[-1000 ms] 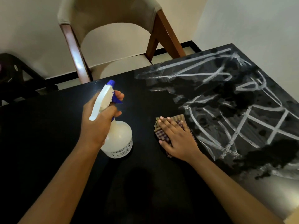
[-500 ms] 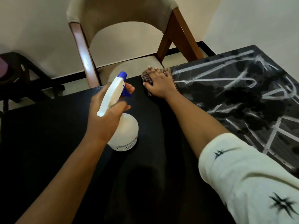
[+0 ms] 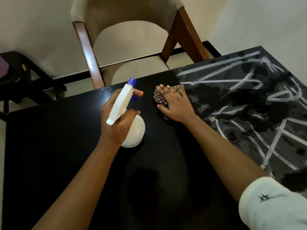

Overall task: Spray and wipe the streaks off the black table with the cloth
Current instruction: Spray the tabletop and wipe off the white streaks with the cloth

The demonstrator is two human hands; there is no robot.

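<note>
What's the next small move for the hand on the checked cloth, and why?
Probably slide the right hand, pressing the folded checked cloth flat, rightward into the white streaks. The black table beside the cloth looks clean there, while the wet streaked patch begins at the cloth's right edge.

Beige wooden-framed chair (image 3: 132, 47) against cream walls (image 3: 33, 22), dark stool (image 3: 25, 75) beside it

A beige-cushioned wooden chair (image 3: 132, 47) stands behind the table, a dark stool (image 3: 25, 77) at left.

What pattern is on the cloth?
The cloth is checked, tan and dark maroon; the head view shows it.
</note>
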